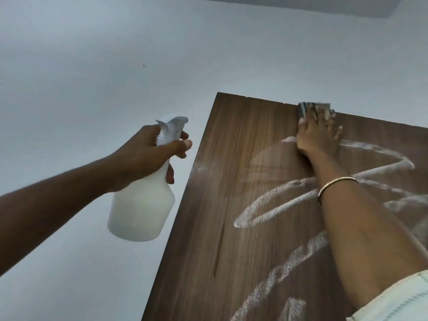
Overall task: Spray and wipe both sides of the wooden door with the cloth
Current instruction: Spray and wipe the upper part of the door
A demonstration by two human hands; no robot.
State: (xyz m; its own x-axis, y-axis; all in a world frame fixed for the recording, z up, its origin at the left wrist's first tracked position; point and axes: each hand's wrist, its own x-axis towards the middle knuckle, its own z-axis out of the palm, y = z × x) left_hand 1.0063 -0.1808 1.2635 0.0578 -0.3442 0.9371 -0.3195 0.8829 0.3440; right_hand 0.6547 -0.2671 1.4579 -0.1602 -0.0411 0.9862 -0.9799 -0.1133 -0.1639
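The dark wooden door [254, 239] fills the lower right, seen from below, with its top edge slanting across the middle. White zigzag lines of spray foam [266, 209] streak its face. My right hand [317, 137] presses a striped cloth [310, 110] flat against the door just under the top edge; a wiped damp patch lies left of the hand. My left hand [150, 156] holds a white spray bottle [143, 205] by its neck, left of the door's edge and apart from it, with its nozzle turned toward the door.
A pale wall [92, 66] takes up the left and upper part of the view. A darker ceiling strip [324, 5] shows at the top right. A thin bangle [335, 184] circles my right wrist.
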